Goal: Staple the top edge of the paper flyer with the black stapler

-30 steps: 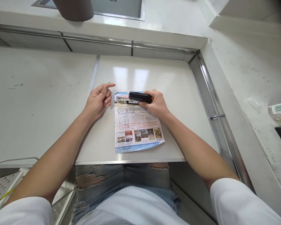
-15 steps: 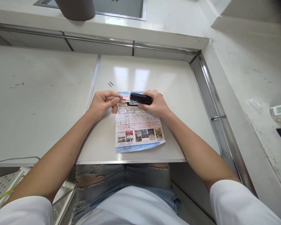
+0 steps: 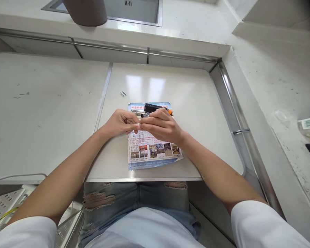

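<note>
From the head camera, the left hand (image 3: 120, 122) and the right hand (image 3: 162, 125) meet fingertip to fingertip over the upper part of a printed leaflet (image 3: 155, 151) that lies near the front edge of the bench (image 3: 186, 89), pinching something too small to make out. The black stapler (image 3: 155, 108) lies on the leaflet's far edge, just beyond the right hand and not gripped, and two loose staples (image 3: 123, 93) sit on the bench towards its far left corner. Whether the leaflet is stapled cannot be seen, so the work looks mid-way.
</note>
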`<control>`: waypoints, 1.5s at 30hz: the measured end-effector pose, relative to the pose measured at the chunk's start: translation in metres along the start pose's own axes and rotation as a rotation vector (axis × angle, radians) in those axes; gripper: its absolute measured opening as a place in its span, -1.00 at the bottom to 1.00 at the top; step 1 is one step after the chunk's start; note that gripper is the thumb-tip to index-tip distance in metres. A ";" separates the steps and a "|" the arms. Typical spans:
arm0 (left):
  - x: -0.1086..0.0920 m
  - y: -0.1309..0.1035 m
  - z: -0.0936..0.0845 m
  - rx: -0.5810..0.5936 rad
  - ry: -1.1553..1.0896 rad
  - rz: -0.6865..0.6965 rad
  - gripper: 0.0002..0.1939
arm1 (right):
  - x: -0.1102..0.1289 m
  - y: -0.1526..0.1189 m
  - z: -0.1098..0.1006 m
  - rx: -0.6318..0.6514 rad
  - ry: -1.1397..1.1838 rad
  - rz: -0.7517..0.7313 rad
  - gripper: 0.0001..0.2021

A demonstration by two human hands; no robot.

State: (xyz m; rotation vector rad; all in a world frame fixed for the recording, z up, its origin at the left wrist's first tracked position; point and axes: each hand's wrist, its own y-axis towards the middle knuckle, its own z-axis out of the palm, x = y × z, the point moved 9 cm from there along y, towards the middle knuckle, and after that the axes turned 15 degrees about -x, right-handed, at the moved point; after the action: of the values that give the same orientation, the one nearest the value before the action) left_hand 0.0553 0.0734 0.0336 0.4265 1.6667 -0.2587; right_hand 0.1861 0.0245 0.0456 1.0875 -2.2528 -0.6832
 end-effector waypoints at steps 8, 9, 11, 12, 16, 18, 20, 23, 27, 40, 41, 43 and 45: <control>0.003 0.009 -0.044 -0.352 0.031 0.145 -0.60 | -0.053 -0.001 -0.058 -0.428 -0.117 0.345 -0.78; 0.004 0.010 -0.055 -0.440 0.116 0.175 -0.63 | -0.069 -0.006 -0.070 -0.498 -0.163 0.421 -0.78; 0.005 0.013 -0.073 -0.557 0.353 0.219 -0.68 | -0.103 -0.020 -0.090 -0.594 -0.237 0.571 -0.79; 0.006 0.014 -0.080 -0.588 0.483 0.235 -0.72 | -0.120 -0.028 -0.096 -0.621 -0.264 0.648 -0.80; 0.019 0.023 -0.091 -0.513 0.913 0.204 -0.54 | -0.173 -0.067 -0.106 -0.685 -0.279 0.953 -0.89; 0.030 0.027 -0.088 -0.390 1.043 0.146 -0.36 | -0.186 -0.079 -0.102 -0.683 -0.261 1.031 -0.92; 0.040 0.028 -0.082 -0.271 1.115 0.101 -0.29 | -0.191 -0.083 -0.097 -0.649 -0.258 1.044 -0.94; 0.047 0.027 -0.073 -0.176 1.154 0.066 -0.29 | -0.194 -0.082 -0.089 -0.578 -0.287 1.053 -0.93; 0.044 0.027 -0.071 -0.205 1.153 0.103 -0.36 | -0.199 -0.077 -0.080 -0.475 -0.364 1.017 -0.93; 0.030 0.030 -0.091 -0.477 1.069 0.262 -0.78 | -0.137 -0.033 -0.073 -0.606 -0.155 0.631 -0.72; 0.029 0.029 -0.093 -0.500 1.045 0.266 -0.83 | -0.125 -0.027 -0.071 -0.616 -0.110 0.586 -0.68; 0.027 0.028 -0.094 -0.521 1.015 0.278 -0.87 | -0.104 -0.017 -0.066 -0.610 -0.037 0.505 -0.63; 0.027 0.028 -0.091 -0.496 1.013 0.282 -0.87 | -0.088 -0.009 -0.057 -0.552 0.027 0.418 -0.63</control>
State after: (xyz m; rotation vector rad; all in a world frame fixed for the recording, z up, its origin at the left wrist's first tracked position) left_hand -0.0176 0.1395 0.0221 0.4286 2.5139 0.6870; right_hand 0.2745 0.0795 0.0591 0.3461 -1.9914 -1.0090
